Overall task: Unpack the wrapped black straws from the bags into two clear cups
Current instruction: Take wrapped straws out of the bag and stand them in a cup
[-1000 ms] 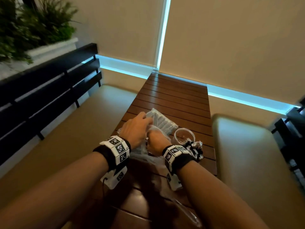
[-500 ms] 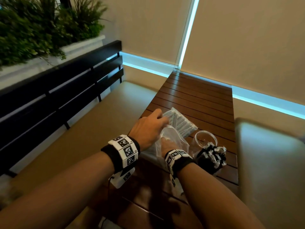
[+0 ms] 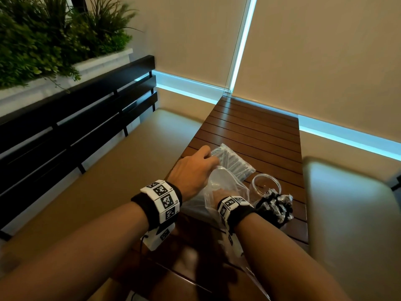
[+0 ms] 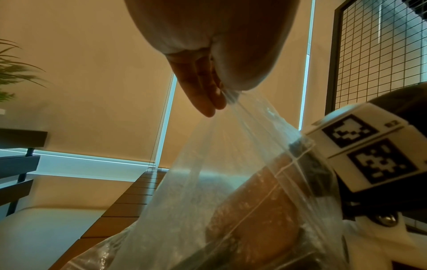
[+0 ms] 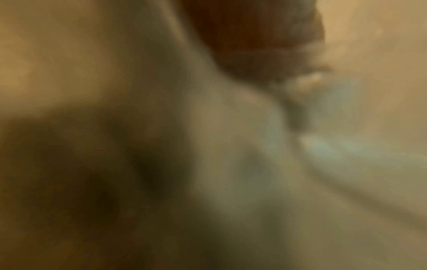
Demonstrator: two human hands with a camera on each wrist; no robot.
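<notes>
- The open clear bag [image 3: 225, 187] lies on the slatted wooden table [image 3: 256, 131] in front of the person, its mouth pulled up and wide; through the film in the left wrist view, the bag [image 4: 231, 173] shows the right forearm reaching inside.
- The left hand [image 3: 193, 170] pinches the bag's upper edge between thumb and fingers; in the left wrist view the fingertips [image 4: 203, 98] close on the stretched film and lift it.
- The right hand [image 3: 219, 195] is pushed into the bag up to the wrist band. I cannot tell whether it is clenched, relaxed or grasping anything: the head view hides the fingers behind plastic, and the right wrist view is only a blur.
- A second bag of wrapped straws [image 3: 234, 164] lies flat on the table just beyond the open one, partly under the left fingers.
- An empty clear cup [image 3: 265, 184] stands just right of the bags.
- A second cup, filled with wrapped black straws [image 3: 276, 206], sits touching or just beside the empty one, nearer the person.
- Cushioned benches flank the table; a planter with greenery [image 3: 43, 40] sits behind the left bench's dark slatted back.
</notes>
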